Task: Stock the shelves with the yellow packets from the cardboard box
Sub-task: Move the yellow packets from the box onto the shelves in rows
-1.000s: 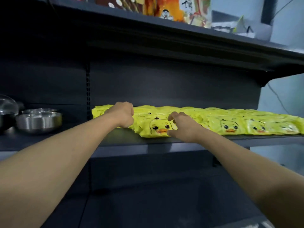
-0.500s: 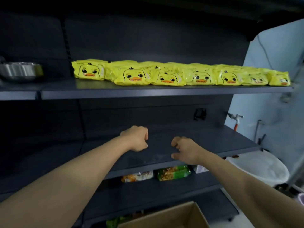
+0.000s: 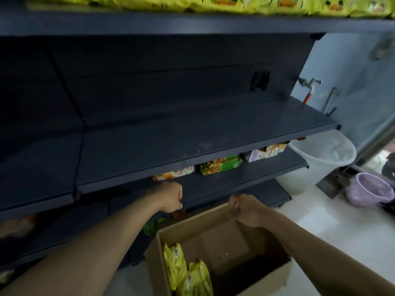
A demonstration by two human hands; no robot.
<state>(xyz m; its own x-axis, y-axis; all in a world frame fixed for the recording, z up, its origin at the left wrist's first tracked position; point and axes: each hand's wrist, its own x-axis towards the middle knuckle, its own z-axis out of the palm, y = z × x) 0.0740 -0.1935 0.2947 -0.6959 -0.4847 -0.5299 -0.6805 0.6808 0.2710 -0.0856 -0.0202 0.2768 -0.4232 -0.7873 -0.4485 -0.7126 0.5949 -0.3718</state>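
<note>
Two yellow packets left standing on edge in the cardboard box, tucked against its near-left wall, at about six o'clock in the view. Long axes running upright, leaning a little to the left, top seams up. Rest of the box floor bare as far as can be seen.

Both hands above the far rim of the box, at about twelve o'clock from the packets. Left hand curled into a loose fist, holding nothing, in front of the lower shelf edge, not clearly touching it. Right hand likewise curled and empty, over the far rim of the box; contact with the cardboard cannot be told.

From the left hand, packets at roughly six o'clock, straight back toward the body and down. From the right hand, at about seven o'clock, further off and across the box. Left hand judged the nearer one, with the straighter drop onto the top seams.

Upper shelf at twelve o'clock already carrying a row of duck-faced yellow packs along its front. Middle shelf below it dark and bare on the visible part. Green snack pack and others on the shelf beneath.
</note>
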